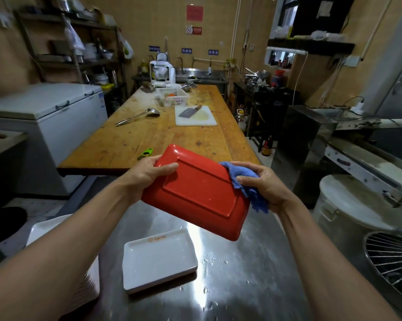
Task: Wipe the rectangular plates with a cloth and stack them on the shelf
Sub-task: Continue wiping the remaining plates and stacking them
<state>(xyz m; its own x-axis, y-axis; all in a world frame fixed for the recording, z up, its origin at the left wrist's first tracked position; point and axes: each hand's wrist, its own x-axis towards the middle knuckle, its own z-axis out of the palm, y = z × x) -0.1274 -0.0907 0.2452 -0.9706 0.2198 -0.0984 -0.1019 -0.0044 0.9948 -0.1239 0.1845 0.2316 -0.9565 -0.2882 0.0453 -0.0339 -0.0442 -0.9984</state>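
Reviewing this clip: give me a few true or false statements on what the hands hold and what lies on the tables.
1. The left hand grips the red rectangular plate, underside up. True.
2. The right hand holds a green cloth. False: the blue cloth is against the plate's edge.
3. A white rectangular plate lies on the steel table. True.
4. The cleaver lies on the steel table. False: it rests on the white cutting board.

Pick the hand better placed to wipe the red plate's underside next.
Right. The right hand already grips the blue cloth against the red rectangular plate; the left hand only steadies its far edge.
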